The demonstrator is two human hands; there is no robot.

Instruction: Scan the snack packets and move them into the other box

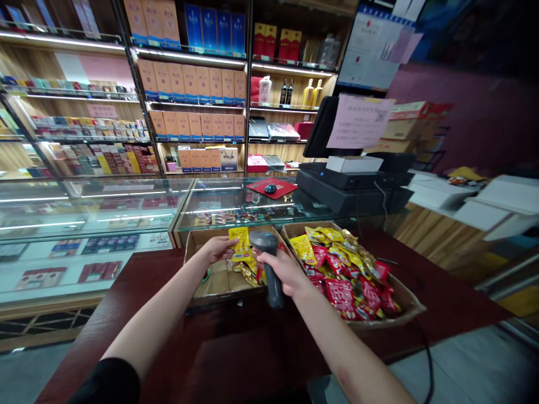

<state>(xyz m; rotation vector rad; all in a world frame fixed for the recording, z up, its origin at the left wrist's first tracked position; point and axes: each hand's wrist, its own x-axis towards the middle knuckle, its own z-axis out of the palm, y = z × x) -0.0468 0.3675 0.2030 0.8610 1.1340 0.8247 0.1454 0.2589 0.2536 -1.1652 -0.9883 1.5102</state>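
My left hand [219,248] pinches the edge of a yellow snack packet [240,244], holding it up over the left cardboard box [213,286]. My right hand [283,268] is wrapped round the handle of a dark grey barcode scanner [273,283], its head close to the right side of that packet. A few gold and red packets [247,272] lie in the left box, partly hidden behind the scanner. Beside it, the right cardboard box [400,314] is heaped with red packets [341,297] and yellow packets [303,249].
Both boxes stand on a dark red-brown table [236,348]. Behind it is a glass display counter [189,210] with a computer mouse [270,189] on a red mat [284,185]. A black checkout terminal [318,132] stands back right. A cable [430,359] hangs off the front edge.
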